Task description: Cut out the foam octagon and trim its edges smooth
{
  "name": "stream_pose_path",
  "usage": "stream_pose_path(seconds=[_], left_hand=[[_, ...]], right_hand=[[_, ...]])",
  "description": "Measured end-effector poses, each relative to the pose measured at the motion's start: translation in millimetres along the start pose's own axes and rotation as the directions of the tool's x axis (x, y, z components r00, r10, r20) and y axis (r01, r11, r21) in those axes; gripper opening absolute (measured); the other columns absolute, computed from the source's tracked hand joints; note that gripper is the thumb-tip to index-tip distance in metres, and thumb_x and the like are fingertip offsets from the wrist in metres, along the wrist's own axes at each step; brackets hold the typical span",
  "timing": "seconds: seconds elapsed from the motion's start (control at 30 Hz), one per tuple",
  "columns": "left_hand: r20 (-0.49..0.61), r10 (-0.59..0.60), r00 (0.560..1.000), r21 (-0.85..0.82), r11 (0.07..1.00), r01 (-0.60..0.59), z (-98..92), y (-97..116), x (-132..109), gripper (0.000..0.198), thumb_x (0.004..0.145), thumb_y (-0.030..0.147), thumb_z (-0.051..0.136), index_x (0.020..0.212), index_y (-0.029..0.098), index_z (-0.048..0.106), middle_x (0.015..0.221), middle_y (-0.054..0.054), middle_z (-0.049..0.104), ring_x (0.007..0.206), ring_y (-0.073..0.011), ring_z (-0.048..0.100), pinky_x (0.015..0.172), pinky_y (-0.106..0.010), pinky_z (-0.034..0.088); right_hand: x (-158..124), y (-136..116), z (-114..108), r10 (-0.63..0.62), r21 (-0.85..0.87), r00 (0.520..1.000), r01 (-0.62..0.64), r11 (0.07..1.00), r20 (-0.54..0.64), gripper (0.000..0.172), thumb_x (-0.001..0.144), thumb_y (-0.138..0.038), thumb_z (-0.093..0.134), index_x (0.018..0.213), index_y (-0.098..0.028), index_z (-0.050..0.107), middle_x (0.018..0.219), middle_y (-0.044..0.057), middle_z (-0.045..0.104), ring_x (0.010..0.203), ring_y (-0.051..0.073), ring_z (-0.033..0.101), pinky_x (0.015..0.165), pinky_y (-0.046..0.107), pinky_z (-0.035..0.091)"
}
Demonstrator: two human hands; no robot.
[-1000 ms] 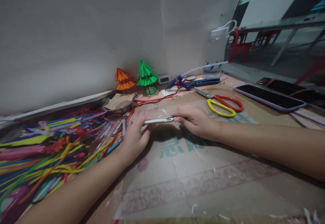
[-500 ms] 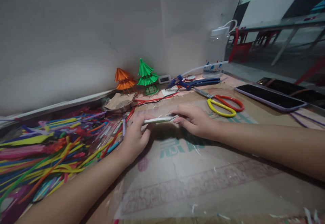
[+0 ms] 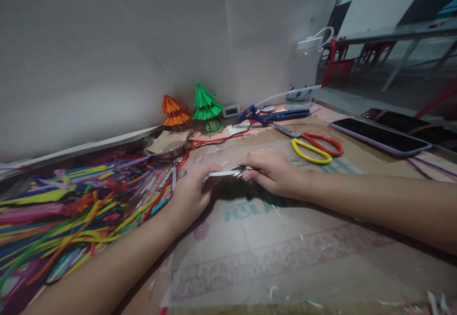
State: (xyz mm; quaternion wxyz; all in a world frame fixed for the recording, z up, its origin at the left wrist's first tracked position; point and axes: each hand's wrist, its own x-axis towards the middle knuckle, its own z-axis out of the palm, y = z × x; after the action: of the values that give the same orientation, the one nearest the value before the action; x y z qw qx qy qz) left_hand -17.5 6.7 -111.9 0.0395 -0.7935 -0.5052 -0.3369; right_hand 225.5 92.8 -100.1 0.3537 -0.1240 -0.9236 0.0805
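A thin white strip (image 3: 223,173) is held level above the middle of the work surface. My left hand (image 3: 194,186) is closed on its left end, thumb below and fingers above. At the strip's right end, my right hand (image 3: 273,171) pinches a small dark metal tool (image 3: 238,169), whose tip touches the strip. The tool's kind is hard to make out, since the fingers cover most of it. Under both hands lies a clear plastic sheet (image 3: 250,258) with green and red print, strewn with tiny white scraps.
Coloured pipe cleaners (image 3: 82,210) are heaped at left. Behind stand an orange paper-like tree (image 3: 174,112), a green one (image 3: 207,107), a glue gun (image 3: 252,115) and a water bottle (image 3: 303,74). Scissors (image 3: 310,148) and a phone (image 3: 380,136) lie at right.
My right hand and the metal tool have shifted slightly down and left along the white strip. The strip has dipped a little. My left hand has barely moved.
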Motion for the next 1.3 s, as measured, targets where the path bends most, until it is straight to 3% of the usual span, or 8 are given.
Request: stream_pose_path(seconds=[0.97,1.13,1.3], left_hand=[[0.038,-0.034,0.999,-0.071,0.997,0.037,2.4,-1.3,1.5,0.026,0.088,0.010,0.053,0.109,0.022,0.060,0.103,-0.004,0.072,0.097,-0.0193,0.068,0.086,-0.031,0.052],[0.052,-0.070,0.996,-0.093,0.993,0.075,3.0,-0.8,1.8,0.025,0.088,0.013,0.054,0.110,0.022,0.060,0.105,-0.004,0.072,0.098,-0.0202,0.068,0.086,-0.032,0.052],[-0.028,-0.193,0.981,-0.175,0.967,0.185,7.8,-1.9,1.4,0.018,0.091,0.021,0.055,0.109,0.020,0.059,0.097,-0.004,0.069,0.090,-0.0200,0.067,0.081,-0.032,0.053]], right_hand=[[-0.9,6.3,3.0,-0.001,0.006,1.000,0.001,1.000,-0.014,0.031,0.102,-0.036,0.045,0.108,-0.017,0.070,0.086,0.007,0.071,0.080,0.019,0.060,0.071,0.029,0.042],[-0.1,4.4,3.1,0.068,0.039,0.997,-0.066,0.997,-0.041,0.031,0.101,-0.033,0.043,0.107,-0.017,0.069,0.092,0.008,0.072,0.084,0.020,0.063,0.075,0.031,0.045],[3.4,8.6,5.3,0.207,0.123,0.973,-0.195,0.973,-0.098,0.028,0.098,-0.028,0.046,0.110,-0.016,0.067,0.099,0.009,0.073,0.087,0.021,0.065,0.076,0.032,0.049]])
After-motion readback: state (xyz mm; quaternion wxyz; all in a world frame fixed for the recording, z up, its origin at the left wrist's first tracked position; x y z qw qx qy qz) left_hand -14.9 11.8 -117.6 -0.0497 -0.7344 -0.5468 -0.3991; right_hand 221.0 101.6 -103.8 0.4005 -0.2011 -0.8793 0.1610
